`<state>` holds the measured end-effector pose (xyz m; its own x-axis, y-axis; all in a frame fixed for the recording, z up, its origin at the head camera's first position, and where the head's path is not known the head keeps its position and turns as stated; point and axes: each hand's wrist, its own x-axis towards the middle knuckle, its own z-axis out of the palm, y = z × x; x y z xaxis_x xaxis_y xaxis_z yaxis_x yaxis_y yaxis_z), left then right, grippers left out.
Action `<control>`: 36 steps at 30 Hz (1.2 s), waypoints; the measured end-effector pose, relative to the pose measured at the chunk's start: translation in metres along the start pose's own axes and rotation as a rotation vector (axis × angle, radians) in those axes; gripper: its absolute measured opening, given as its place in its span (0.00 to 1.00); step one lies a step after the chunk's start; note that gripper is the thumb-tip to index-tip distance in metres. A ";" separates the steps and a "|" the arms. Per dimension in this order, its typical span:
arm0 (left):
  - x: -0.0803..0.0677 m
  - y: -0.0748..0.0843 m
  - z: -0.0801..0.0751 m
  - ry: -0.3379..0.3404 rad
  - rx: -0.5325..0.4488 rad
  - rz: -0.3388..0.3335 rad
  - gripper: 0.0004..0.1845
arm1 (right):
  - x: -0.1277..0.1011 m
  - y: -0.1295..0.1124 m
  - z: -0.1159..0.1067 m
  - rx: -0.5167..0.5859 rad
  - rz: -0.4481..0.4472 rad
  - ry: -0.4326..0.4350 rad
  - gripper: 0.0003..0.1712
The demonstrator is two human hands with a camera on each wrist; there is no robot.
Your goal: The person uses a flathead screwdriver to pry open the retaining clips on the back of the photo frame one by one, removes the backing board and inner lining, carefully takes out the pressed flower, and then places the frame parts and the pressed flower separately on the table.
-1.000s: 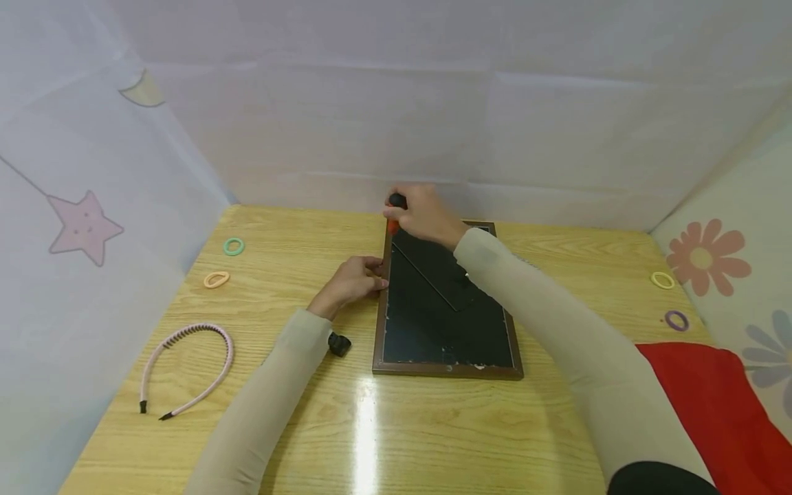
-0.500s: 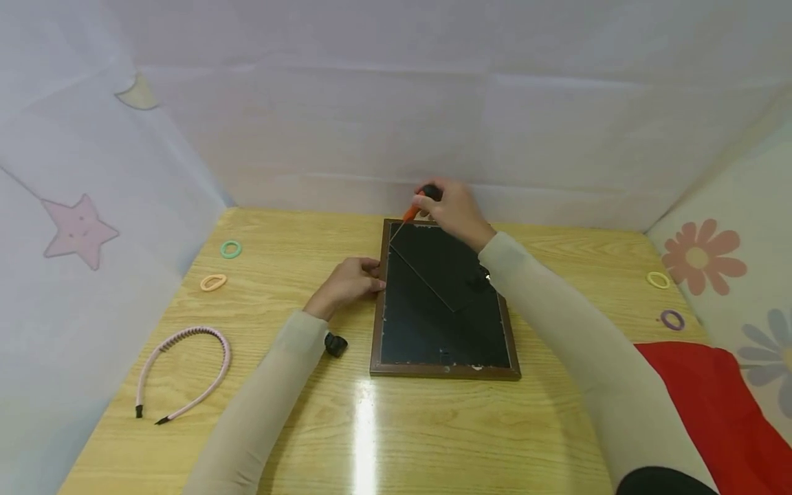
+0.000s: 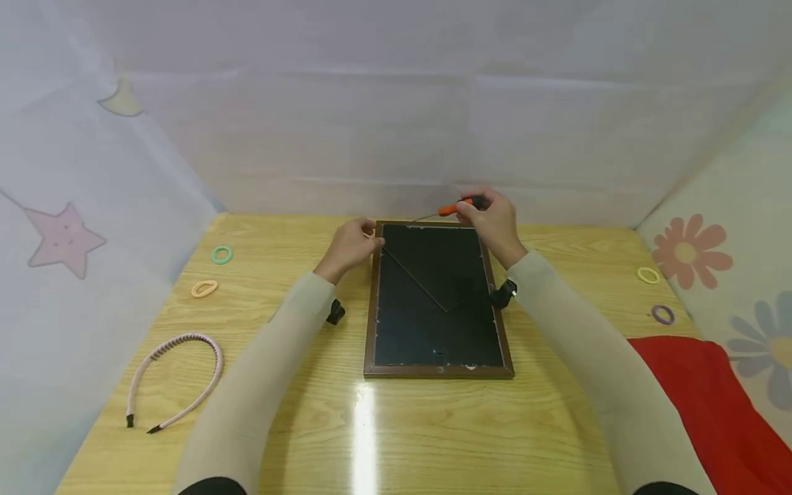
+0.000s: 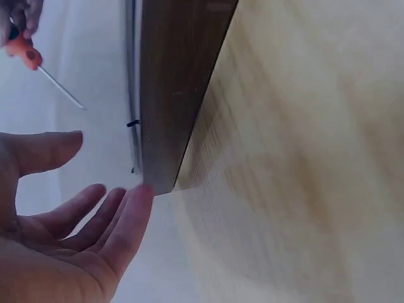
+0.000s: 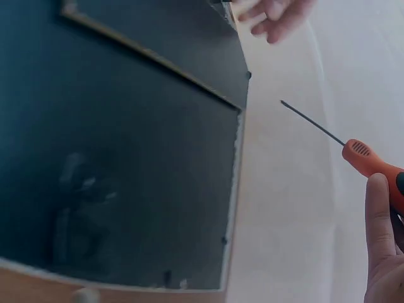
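Note:
A picture frame (image 3: 370,330) with a brown border and a black back lies on the table; a slanted flap edge (image 3: 414,280) crosses the back. My left hand (image 3: 350,246) is at its far left corner. In the left wrist view the fingers are loosely bent, one fingertip (image 4: 142,193) right at the frame's corner, the thumb apart from it. My right hand (image 3: 496,221) grips the orange and black handle of a screwdriver (image 3: 452,208) beyond the frame's far edge. The screwdriver's thin shaft (image 5: 314,123) points left, towards the left hand, its tip apart from the frame.
A pink headband (image 3: 218,364), a green ring (image 3: 221,254) and an orange ring (image 3: 204,289) lie on the left. On the right are a yellow ring (image 3: 648,276), a purple ring (image 3: 663,315) and a red cloth (image 3: 680,385). A white sheet (image 3: 346,137) hangs behind the table.
My right hand has drawn the screwdriver rightward from the frame's far left corner, and its shaft has swung from steep to nearly level. My left hand has slid along the left side to the far corner.

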<state>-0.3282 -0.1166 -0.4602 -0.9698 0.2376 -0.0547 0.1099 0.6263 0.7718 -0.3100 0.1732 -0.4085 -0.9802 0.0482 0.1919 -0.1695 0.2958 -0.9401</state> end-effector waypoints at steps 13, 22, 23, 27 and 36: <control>0.028 -0.004 0.001 -0.277 0.295 0.083 0.47 | -0.010 0.025 0.006 0.053 0.036 -0.020 0.14; 0.008 -0.010 -0.006 -0.225 0.474 0.024 0.49 | -0.017 0.014 0.015 0.036 0.028 -0.081 0.15; 0.005 -0.011 -0.006 -0.215 0.506 0.019 0.49 | -0.019 0.012 0.015 0.025 0.027 -0.088 0.15; -0.013 -0.007 -0.007 -0.178 0.621 -0.006 0.52 | -0.026 0.001 0.011 -0.012 0.021 -0.107 0.15; -0.068 0.008 -0.002 -0.174 0.611 -0.093 0.41 | -0.042 -0.005 0.005 -0.082 -0.005 -0.168 0.14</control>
<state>-0.2618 -0.1295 -0.4487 -0.9373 0.2473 -0.2457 0.1815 0.9479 0.2619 -0.2686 0.1648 -0.4135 -0.9837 -0.1120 0.1406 -0.1728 0.3726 -0.9118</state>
